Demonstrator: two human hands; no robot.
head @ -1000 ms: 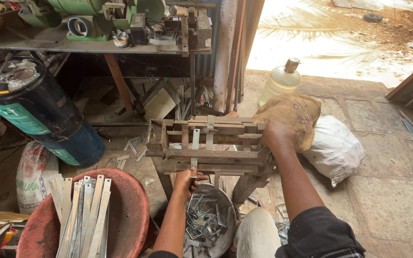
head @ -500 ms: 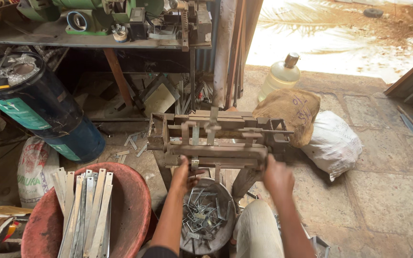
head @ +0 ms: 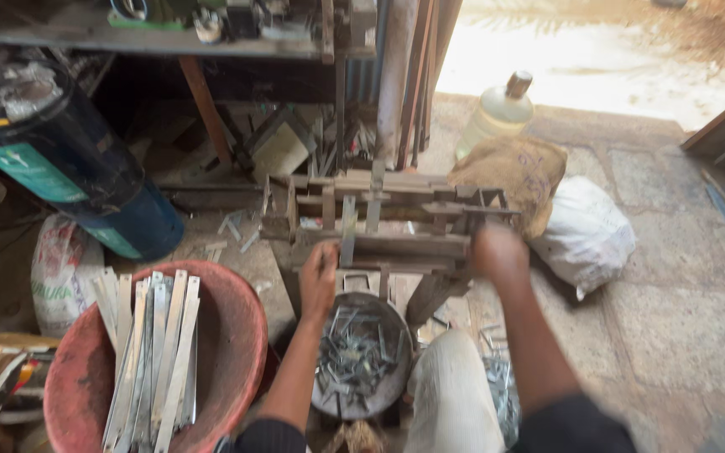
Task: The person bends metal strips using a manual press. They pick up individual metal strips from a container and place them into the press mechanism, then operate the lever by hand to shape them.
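My left hand (head: 319, 281) is raised at the front of the rusty metal bending jig (head: 379, 222), fingers curled on a narrow upright metal strip (head: 347, 231); my right hand (head: 497, 252) is blurred at the jig's right end, so I cannot tell whether it grips. Below sits one round grey metal pan of small bent metal pieces (head: 361, 352), and at my left one red plastic basin (head: 228, 352) holding roughly a dozen flat metal strips (head: 153, 352). Right of me lies bare stone paving (head: 681, 335). Farther off: one brown burlap sack (head: 518, 172), one white sack (head: 585, 235), one pale plastic jug (head: 497, 113), one dark blue drum (head: 69, 159).
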